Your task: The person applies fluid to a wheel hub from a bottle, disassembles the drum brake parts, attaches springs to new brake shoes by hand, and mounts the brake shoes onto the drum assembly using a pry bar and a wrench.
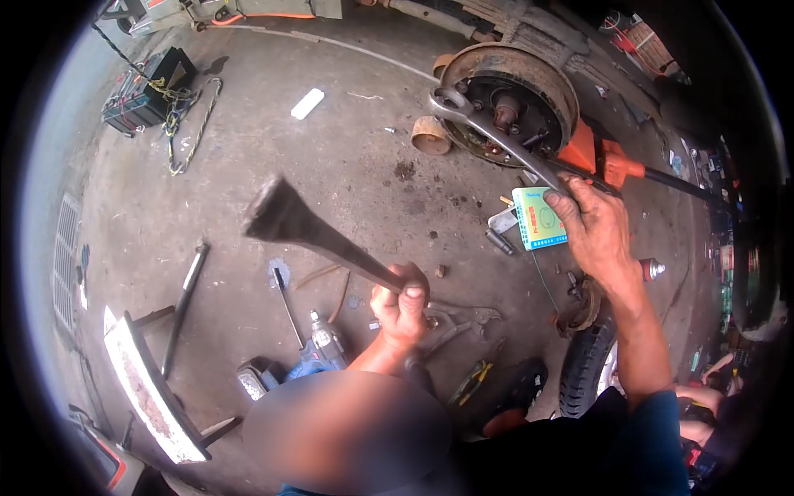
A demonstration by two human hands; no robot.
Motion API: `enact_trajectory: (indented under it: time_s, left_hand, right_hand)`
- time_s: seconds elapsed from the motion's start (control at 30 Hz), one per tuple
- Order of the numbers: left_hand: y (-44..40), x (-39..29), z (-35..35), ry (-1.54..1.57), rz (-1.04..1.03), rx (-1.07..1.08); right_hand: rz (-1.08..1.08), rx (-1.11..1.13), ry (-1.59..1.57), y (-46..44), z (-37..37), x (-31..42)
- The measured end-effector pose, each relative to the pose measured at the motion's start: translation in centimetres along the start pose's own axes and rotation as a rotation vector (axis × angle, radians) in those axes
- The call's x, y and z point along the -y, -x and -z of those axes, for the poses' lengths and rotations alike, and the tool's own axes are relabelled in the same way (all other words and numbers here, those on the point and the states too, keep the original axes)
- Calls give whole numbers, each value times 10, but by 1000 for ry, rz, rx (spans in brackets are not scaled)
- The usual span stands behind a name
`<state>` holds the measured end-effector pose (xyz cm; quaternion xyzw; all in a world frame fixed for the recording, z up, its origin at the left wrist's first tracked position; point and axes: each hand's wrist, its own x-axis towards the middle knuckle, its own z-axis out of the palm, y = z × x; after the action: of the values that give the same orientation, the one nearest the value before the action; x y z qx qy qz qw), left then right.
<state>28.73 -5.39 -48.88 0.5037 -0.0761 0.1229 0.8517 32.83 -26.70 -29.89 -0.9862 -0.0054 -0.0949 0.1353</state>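
My left hand (401,304) is closed around a dark steel bar (335,241), whose broad flared end points up and to the left. My right hand (594,227) grips the shank of a large wrench (513,149). The wrench's ring end rises in front of a rusty wheel brake assembly (562,87), overlapping it in view; whether they touch I cannot tell. Beneath my right hand lies a green and yellow box (533,227). Below my left hand a blue power tool (318,351) rests on the floor, partly hidden by a blurred patch.
A battery (149,91) with cables stands at upper left. An orange jack (612,161) is beside the wheel assembly. Near my legs are a tyre (589,372) and yellow-handled pliers (473,382). A long bar (185,310) and a white stool (153,393) are on the left.
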Motion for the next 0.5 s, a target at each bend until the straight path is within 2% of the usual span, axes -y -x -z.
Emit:
enact_trajectory:
  time_s: [0.37, 0.4, 0.43, 0.5]
  left_hand:
    - [4, 23, 4, -71, -95, 7]
    - [-2, 35, 7, -249, -106, 74]
    - [-20, 13, -2, -347, 218, 151]
    - [-36, 14, -1, -597, 342, 289]
  right_hand:
    - [3, 16, -24, -6, 6, -5]
    - [-15, 38, -32, -7, 8, -4]
    - [-34, 59, -41, -7, 8, -2]
    - [-31, 78, -26, -3, 5, -3]
